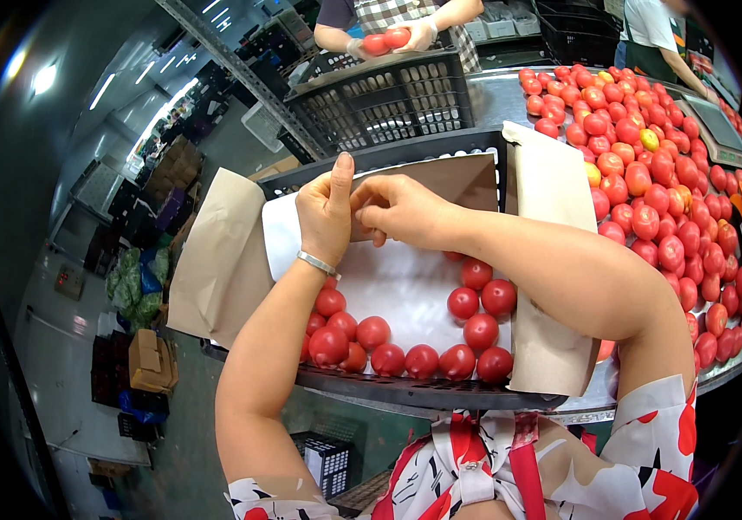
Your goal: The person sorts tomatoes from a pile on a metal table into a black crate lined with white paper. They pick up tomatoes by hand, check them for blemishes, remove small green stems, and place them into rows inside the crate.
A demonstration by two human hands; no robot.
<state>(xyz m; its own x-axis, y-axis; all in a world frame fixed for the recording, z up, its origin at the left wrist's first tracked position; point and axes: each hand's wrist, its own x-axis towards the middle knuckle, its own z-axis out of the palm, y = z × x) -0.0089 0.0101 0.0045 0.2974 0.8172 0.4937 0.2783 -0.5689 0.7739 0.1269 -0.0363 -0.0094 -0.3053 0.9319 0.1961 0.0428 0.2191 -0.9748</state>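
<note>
— What do you have at the edges?

— I see a black slatted plastic crate lined with white paper and brown paper flaps that hang over its left and right walls. Its near rim sits just above my chest. To the right it butts against a steel counter heaped with loose red tomatoes. To the left the floor drops away, well apart.

— And the hands?

— My left hand is curled, thumb up, pinching the far edge of the white paper. My right hand is closed beside it, fingertips touching the same edge. The two hands meet at the crate's far wall.

— Room to move?

— The middle and far part of the liner is bare. The red tomatoes in the crate hug the near wall and the right side.

— Counts?

— About fourteen tomatoes that I can make out in the crate; my left forearm hides some. On the counter, too many to count, with two yellowish ones among them. A second black crate stands beyond mine, where another person's hands hold two tomatoes.
</note>
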